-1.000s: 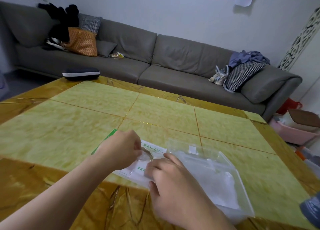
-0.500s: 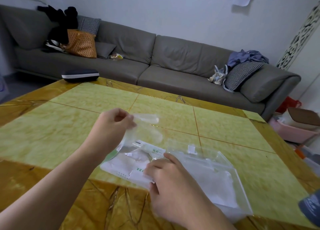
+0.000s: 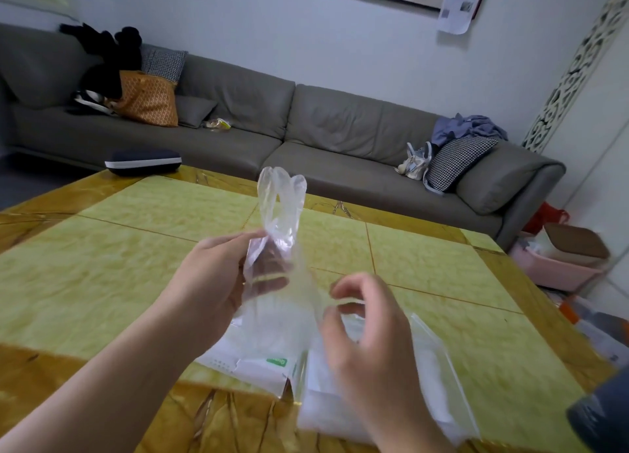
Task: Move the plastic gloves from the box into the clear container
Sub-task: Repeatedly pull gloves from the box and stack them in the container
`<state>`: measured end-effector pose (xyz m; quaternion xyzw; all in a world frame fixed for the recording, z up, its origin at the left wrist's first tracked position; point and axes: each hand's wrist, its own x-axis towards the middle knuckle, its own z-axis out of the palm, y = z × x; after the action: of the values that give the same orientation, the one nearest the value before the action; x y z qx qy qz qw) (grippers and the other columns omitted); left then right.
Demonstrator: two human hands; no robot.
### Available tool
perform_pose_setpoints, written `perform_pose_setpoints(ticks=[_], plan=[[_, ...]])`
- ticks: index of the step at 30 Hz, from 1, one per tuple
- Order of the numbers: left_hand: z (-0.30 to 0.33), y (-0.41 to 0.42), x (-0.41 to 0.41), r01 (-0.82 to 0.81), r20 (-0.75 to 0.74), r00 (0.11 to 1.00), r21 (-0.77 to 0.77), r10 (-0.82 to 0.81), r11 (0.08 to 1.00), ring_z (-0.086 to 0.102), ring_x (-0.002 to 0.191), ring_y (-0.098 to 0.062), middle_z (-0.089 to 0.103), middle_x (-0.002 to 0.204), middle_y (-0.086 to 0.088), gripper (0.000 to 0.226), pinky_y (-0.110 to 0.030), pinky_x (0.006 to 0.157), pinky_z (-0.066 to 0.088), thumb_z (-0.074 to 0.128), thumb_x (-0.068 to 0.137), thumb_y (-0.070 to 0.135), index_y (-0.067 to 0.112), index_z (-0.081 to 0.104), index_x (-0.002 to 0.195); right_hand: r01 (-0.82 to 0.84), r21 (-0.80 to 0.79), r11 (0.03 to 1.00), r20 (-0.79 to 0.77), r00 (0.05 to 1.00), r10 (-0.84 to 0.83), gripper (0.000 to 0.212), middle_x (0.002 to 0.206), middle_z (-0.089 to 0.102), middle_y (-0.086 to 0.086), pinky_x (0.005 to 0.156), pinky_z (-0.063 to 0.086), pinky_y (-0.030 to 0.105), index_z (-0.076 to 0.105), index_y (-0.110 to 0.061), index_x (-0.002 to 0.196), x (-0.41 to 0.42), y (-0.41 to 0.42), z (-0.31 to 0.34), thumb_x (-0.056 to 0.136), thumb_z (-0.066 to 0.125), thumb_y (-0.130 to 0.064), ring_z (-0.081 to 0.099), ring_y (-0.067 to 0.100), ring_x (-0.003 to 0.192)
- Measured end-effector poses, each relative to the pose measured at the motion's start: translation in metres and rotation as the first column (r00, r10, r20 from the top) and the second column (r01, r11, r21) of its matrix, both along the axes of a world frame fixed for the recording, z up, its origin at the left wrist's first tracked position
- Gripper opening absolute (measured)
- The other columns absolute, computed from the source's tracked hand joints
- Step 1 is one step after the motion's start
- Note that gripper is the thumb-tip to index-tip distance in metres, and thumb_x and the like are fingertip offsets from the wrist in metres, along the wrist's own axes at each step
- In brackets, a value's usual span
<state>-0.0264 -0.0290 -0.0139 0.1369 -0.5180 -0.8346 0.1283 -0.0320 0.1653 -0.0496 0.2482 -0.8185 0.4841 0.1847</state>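
Nearest the camera, the flat white cardboard glove box [image 3: 258,367] and, touching its right side, the clear zip-top plastic bag [image 3: 439,367] serving as the container were seen lying on the yellow-green stone-patterned table [image 3: 102,275]. The right hand [image 3: 360,319], half a second earlier pressed on the box, had been lifted off it, fingers loosely curled and holding nothing. Above the box, a thin transparent plastic glove [image 3: 280,221], freshly drawn out, was pinched by the left hand [image 3: 218,275], so only the transfer into the bag was judged left for this glove.
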Motion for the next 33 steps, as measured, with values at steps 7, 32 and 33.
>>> perform_pose_setpoints(ticks=[7, 32, 33], plan=[[-0.004, 0.038, -0.005, 0.233, 0.043, 0.97, 0.146, -0.241, 0.962, 0.078, 0.085, -0.021, 0.079, 0.095, -0.011, 0.027, -0.035, 0.066, 0.063, 0.052, 0.102, 0.015, 0.002, 0.07, 0.118, -0.058, -0.285, 0.957, 0.44, 0.879, 0.184, 0.015, 0.073, 0.073, 0.009, 0.058, 0.055, 0.034, 0.068, -0.008, 0.098, -0.007, 0.016, 0.024, 0.096, 0.077, -0.021, 0.07, 0.024, 0.057], [0.0, 0.051, 0.016, 0.376, 0.216, 0.927, -0.502, -0.308, 0.779, 0.078, 0.08, -0.028, 0.08, 0.089, -0.011, 0.016, -0.028, 0.069, 0.062, 0.072, 0.092, 0.004, 0.007, 0.075, 0.107, 0.23, -0.274, 0.934, 0.555, 0.831, -0.041, 0.028, 0.087, 0.079, 0.005, 0.077, 0.062, 0.051, 0.075, -0.021, 0.103, -0.035, 0.063, 0.02, 0.107, 0.057, -0.042, 0.071, 0.014, 0.075], [0.0, 0.053, 0.016, 0.32, 0.181, 0.947, -0.507, -0.264, 0.8, 0.078, 0.078, -0.027, 0.08, 0.088, -0.01, 0.015, -0.025, 0.066, 0.061, 0.071, 0.092, 0.002, 0.006, 0.075, 0.106, 0.163, -0.328, 0.931, 0.654, 0.75, 0.099, 0.035, 0.096, 0.08, 0.007, 0.08, 0.062, 0.056, 0.076, -0.024, 0.108, -0.034, 0.066, 0.024, 0.105, 0.055, -0.052, 0.075, 0.023, 0.086]])
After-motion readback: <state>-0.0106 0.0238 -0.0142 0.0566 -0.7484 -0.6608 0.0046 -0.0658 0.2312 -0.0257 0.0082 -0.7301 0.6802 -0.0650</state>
